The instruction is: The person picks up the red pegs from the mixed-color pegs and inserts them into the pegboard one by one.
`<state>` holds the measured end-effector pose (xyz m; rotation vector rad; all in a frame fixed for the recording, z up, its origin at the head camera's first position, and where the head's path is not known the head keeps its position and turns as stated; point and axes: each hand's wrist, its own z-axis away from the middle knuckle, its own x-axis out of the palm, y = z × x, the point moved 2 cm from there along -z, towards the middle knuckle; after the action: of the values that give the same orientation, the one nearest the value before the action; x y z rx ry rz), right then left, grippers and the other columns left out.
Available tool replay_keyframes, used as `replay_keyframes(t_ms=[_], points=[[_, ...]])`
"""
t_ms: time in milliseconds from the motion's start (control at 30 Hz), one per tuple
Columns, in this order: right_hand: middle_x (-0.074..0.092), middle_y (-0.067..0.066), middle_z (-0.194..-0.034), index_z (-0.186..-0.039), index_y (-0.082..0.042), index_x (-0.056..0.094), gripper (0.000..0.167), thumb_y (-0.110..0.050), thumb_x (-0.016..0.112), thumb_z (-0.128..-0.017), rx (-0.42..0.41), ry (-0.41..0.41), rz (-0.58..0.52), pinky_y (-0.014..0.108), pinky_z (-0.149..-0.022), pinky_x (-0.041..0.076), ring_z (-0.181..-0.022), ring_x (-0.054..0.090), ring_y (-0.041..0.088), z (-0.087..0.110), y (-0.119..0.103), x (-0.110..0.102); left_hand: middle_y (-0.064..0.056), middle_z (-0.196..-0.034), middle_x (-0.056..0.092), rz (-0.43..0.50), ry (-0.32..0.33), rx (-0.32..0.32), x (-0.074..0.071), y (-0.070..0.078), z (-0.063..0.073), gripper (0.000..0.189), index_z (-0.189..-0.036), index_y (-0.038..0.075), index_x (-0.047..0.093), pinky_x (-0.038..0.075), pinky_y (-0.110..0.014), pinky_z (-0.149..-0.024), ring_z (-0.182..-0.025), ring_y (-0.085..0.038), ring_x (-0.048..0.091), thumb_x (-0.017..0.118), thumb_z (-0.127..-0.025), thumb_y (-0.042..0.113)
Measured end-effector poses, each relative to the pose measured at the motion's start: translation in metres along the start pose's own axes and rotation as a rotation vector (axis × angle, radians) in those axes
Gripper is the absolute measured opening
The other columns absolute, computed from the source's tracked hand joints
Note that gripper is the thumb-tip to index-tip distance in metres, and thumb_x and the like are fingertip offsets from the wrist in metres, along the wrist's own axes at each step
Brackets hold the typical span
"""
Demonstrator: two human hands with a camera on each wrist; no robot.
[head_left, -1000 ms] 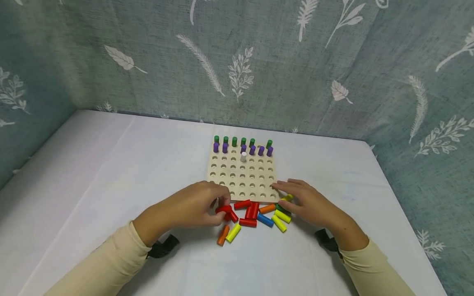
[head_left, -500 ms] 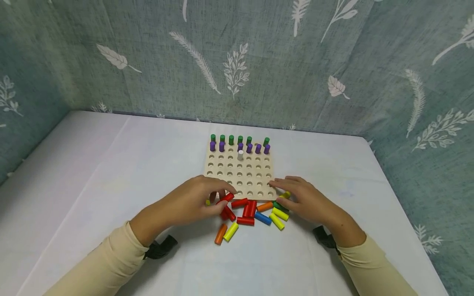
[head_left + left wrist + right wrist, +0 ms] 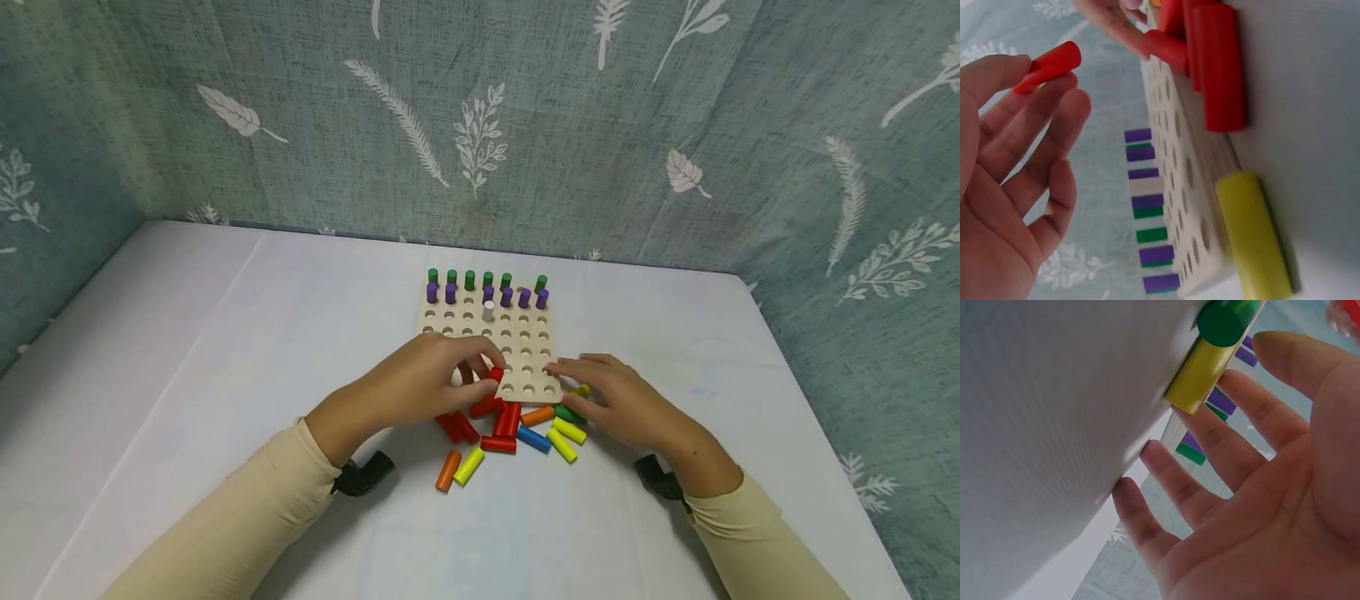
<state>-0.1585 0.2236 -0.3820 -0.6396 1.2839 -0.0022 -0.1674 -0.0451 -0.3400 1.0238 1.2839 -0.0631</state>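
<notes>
Between thumb and fingertips, my left hand [image 3: 422, 377] pinches a red peg [image 3: 1054, 65], held above the near part of a wooden pegboard [image 3: 534, 350]. Green pegs stand along the board's back row, purple pegs [image 3: 542, 299] in the row before it, and one white peg [image 3: 488, 311] in front of those. My right hand [image 3: 626, 402] lies at the board's near right corner, its fingers relaxed and holding nothing. In the right wrist view, a yellow peg [image 3: 1197, 378] and a green peg [image 3: 1225, 324] lie beside its fingers.
Loose pegs lie along the board's near edge: several red ones [image 3: 498, 445], a blue peg [image 3: 534, 439], an orange peg [image 3: 448, 471] and yellow ones [image 3: 469, 466]. A white cloth covers the table [image 3: 300, 283]. Patterned fabric [image 3: 555, 125] hangs behind it.
My left hand has picked the red peg from the pile and carried it right and forward, over the board. The right hand stays in about the same place.
</notes>
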Motion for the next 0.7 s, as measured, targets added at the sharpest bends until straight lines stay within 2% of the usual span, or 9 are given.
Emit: replay_keyframes(t_ms=[267, 467, 700], points=[[0.054, 0.004, -0.148, -0.148, -0.027, 0.05, 0.051, -0.031, 0.063, -0.098, 0.041, 0.005, 0.009, 0.064, -0.11, 0.036, -0.143, 0.04, 0.037, -0.002, 0.003, -0.002, 0.01, -0.094, 0.071, 0.0, 0.008, -0.019, 0.003, 0.008, -0.023, 0.022, -0.111, 0.023, 0.066, 0.053, -0.022, -0.067, -0.08, -0.006, 0.063, 0.073, -0.091, 0.03], [0.055, 0.006, -0.147, -0.147, -0.026, 0.051, 0.05, -0.029, 0.063, -0.098, 0.043, 0.006, -0.004, 0.066, -0.109, 0.036, -0.141, 0.041, 0.038, 0.0, 0.004, -0.001, 0.009, -0.092, 0.072, 0.033, 0.004, -0.02, 0.011, 0.011, -0.038, 0.019, -0.108, 0.021, 0.067, 0.052, -0.022, -0.066, -0.078, -0.006, 0.062, 0.073, -0.092, 0.029], [0.054, 0.003, -0.148, -0.147, -0.027, 0.051, 0.051, -0.03, 0.064, -0.098, 0.046, -0.002, 0.004, 0.063, -0.109, 0.038, -0.142, 0.041, 0.036, -0.001, 0.003, -0.001, 0.007, -0.095, 0.075, 0.025, -0.019, -0.049, 0.018, 0.009, -0.045, 0.017, -0.105, 0.021, 0.068, 0.053, -0.022, -0.07, -0.082, -0.005, 0.066, 0.074, -0.091, 0.027]])
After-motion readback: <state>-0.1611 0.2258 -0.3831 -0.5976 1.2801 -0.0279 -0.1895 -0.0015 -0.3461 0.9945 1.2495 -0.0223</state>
